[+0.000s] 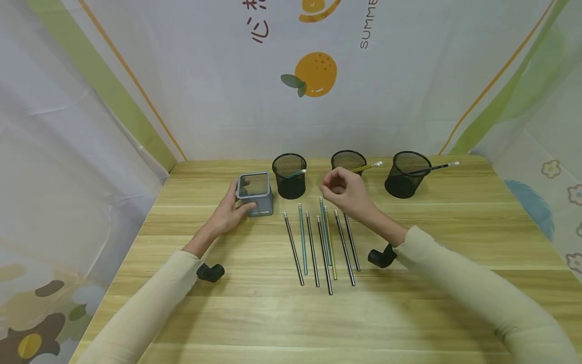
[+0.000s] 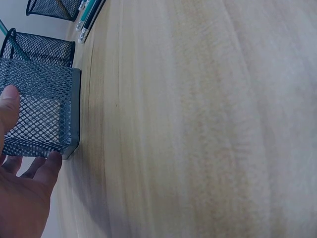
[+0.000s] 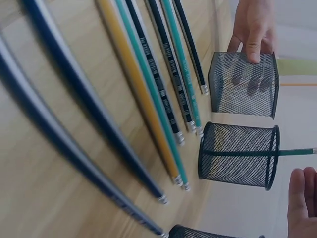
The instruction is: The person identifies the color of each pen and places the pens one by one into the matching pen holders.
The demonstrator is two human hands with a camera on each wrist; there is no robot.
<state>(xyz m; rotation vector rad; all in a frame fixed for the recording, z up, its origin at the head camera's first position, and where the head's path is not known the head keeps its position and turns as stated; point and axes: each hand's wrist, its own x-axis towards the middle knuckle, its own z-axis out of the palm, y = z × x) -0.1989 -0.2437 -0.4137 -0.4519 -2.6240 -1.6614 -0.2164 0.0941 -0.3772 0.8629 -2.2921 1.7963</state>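
Observation:
My left hand (image 1: 227,213) grips a grey square mesh pen holder (image 1: 264,204), thumb on its front and fingers round its left side. In the left wrist view the fingertips touch the holder's mesh (image 2: 42,119). My right hand (image 1: 350,193) hovers over the far ends of the pencils, its fingers loosely bent, and I see nothing between them. Close behind it stands a round black mesh cup (image 1: 348,157) with a yellow pencil (image 1: 364,167), partly hidden by the hand. Under the hand lie several loose pencils (image 1: 310,247), black, teal and yellow, their eraser ends facing away from me.
Beside the square holder is another round black cup (image 1: 291,188) with a teal pencil (image 1: 296,174) leaning in it. Farther right, a third black cup (image 1: 401,186) holds a black pencil (image 1: 436,167). A patterned white cloth (image 1: 236,111) hangs behind the wooden table (image 1: 254,318).

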